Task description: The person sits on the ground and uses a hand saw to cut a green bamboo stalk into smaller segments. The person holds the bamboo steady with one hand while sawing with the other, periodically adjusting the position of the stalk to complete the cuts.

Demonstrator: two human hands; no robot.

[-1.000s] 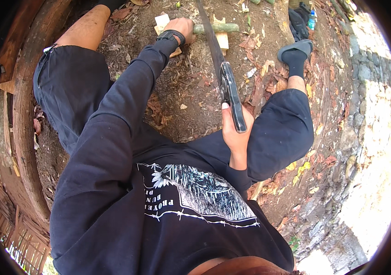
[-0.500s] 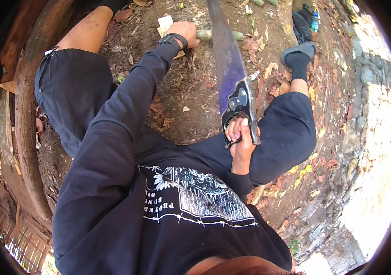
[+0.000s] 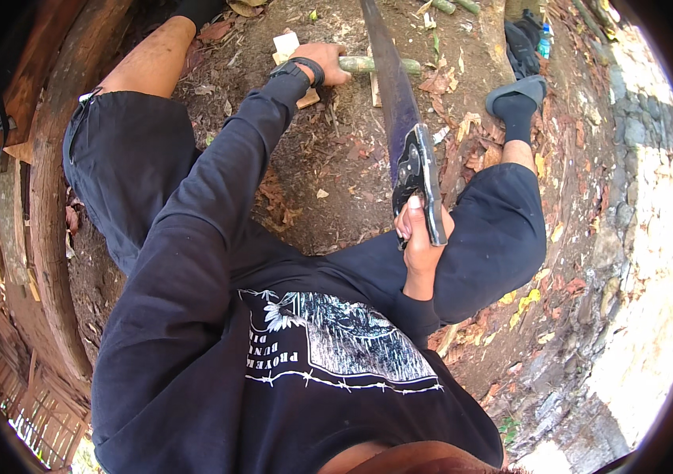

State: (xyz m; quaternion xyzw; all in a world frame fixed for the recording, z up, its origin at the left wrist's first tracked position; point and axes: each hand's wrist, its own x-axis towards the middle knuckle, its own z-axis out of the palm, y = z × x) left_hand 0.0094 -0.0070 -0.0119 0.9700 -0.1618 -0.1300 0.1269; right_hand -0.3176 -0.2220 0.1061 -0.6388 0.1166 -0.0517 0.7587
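Left hand point(image 3: 324, 63) closed over green stick point(image 3: 358, 64), top centre, right hand point(image 3: 425, 237) fisted round saw handle point(image 3: 432, 189), blade point(image 3: 399, 103) crossing stick, stick's right end jutting past, roomy soil point(image 3: 328, 207) below, log point(image 3: 49, 237) edging left.

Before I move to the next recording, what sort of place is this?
Probably an outdoor yard: bare dirt ground scattered with dry leaves, a long log at left, sunlit grey stones at right.

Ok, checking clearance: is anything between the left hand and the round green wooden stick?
Nothing visible: the left hand holds the round green wooden stick. The black-handled metal saw in the right hand crosses in front, farther right.
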